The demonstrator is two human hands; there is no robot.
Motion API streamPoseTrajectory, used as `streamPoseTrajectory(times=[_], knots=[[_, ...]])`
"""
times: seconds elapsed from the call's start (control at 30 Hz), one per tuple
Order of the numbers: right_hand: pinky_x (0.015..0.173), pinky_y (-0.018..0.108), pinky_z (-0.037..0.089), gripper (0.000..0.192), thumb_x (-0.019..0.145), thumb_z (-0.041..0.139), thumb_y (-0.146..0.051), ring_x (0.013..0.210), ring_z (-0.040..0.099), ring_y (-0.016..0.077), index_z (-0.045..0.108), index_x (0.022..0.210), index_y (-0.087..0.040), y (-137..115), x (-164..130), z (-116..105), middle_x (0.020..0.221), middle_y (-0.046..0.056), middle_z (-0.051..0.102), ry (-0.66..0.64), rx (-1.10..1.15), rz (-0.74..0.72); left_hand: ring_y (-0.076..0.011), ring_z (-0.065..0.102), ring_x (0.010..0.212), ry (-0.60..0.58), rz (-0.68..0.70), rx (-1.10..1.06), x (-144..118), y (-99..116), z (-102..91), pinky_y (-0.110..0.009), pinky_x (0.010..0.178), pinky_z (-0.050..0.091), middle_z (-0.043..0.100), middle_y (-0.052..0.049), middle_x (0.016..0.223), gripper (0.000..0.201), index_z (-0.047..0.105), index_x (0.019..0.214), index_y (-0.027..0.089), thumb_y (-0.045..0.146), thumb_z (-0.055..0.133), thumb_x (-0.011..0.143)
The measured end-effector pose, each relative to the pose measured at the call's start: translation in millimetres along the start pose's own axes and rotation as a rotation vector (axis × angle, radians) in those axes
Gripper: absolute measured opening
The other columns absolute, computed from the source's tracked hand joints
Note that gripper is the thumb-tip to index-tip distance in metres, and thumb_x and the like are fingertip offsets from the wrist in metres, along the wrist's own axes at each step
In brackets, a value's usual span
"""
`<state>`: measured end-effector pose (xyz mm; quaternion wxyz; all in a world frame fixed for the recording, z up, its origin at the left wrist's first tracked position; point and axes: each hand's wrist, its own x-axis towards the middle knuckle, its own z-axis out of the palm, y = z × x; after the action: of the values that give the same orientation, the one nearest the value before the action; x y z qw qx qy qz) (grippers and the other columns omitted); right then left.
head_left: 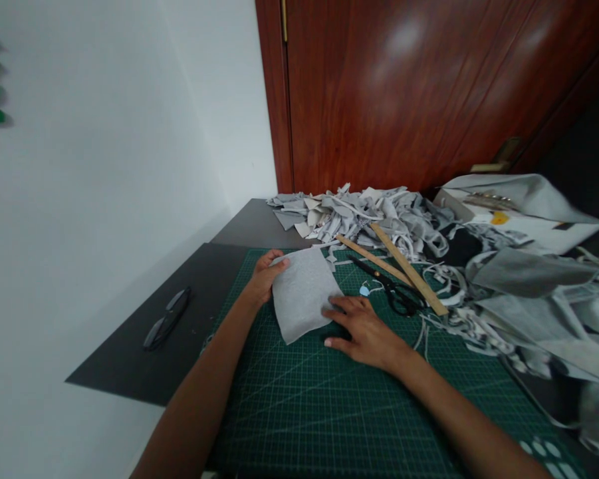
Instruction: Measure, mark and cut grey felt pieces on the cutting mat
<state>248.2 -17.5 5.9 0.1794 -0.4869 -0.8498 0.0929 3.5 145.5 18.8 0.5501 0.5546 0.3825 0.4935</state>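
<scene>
My left fingers (pixel 281 265) clamp the grey cloth (pixel 304 293), likely to steady it. My right fingers (pixel 343 303), spread apart, touch its edge. Scissors (pixel 389 287) lie handily near.

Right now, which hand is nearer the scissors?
Right. The right hand is just short of the scissors, on their near side, at the cloth's right edge; the left hand is farther off, holding the cloth's left edge.

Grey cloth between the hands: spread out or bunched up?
Spread out: the grey cloth shows one broad face, its corners apart. Whether it is doubled, I cannot tell.
</scene>
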Motion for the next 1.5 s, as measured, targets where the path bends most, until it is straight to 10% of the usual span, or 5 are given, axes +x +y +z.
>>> streamPoseTrajectory(times=[0.5, 0.77, 1.03, 1.27, 1.5], knots=[[0.067, 0.027, 0.045, 0.018, 0.099, 0.066, -0.034, 0.074, 0.065, 0.0159, 0.074, 0.092, -0.019, -21, -7, -10, 0.081, 0.001, 0.07, -0.172, 0.43, -0.099, -0.0224, 0.072, 0.097, 0.107, 0.175, 0.482, 5, -9, 10.4, -0.037, 0.09, 0.056, 0.076, -0.008, 0.1, 0.021, 0.069, 0.1, 0.019, 0.031, 0.07, 0.083], [0.098, 0.047, 0.05, 0.027, 0.104, 0.05, -0.031, 0.111, 0.067, 0.0339, 0.072, 0.112, -0.017, 57, -5, -30, 0.115, 0.018, 0.074, 0.556, -0.036, 0.411, -0.0274, 0.061, 0.116, -0.348, 0.371, 0.82, -38, -1, 52.4, -0.042, 0.107, 0.048, 0.07, -0.006, 0.114, 0.026, 0.076, 0.102, 0.025, 0.036, 0.082, 0.08], [0.089, 0.059, 0.048, 0.038, 0.097, 0.052, -0.027, 0.107, 0.067, 0.0459, 0.064, 0.125, -0.005, 123, -33, -35, 0.109, 0.032, 0.072, 0.457, -0.34, 1.006, -0.0398, 0.046, 0.143, -0.625, 0.372, 1.296, -82, -5, 75.9, -0.055, 0.122, 0.031, 0.055, -0.016, 0.151, 0.09, 0.055, 0.148, 0.025, 0.075, 0.076, 0.076], [0.085, 0.042, 0.05, 0.027, 0.097, 0.047, -0.021, 0.097, 0.07, 0.0341, 0.071, 0.103, -0.012, 124, -33, -43, 0.099, 0.021, 0.072, 0.515, -0.201, 0.885, -0.0526, 0.003, 0.161, -0.656, 0.19, 1.324, -110, -13, 90.7, -0.075, 0.125, 0.008, 0.018, -0.028, 0.174, 0.126, 0.032, 0.167, 0.015, 0.094, 0.06, 0.073], [0.072, 0.03, 0.051, 0.031, 0.104, 0.04, -0.034, 0.079, 0.066, 0.0221, 0.061, 0.086, -0.021, 77, -9, -37, 0.082, 0.006, 0.069, 0.342, 0.137, 0.415, -0.0463, 0.024, 0.16, -0.555, 0.406, 1.375, -131, -16, 94.2, -0.069, 0.127, 0.023, 0.038, -0.024, 0.167, 0.09, 0.047, 0.158, 0.019, 0.08, 0.055, 0.092]])
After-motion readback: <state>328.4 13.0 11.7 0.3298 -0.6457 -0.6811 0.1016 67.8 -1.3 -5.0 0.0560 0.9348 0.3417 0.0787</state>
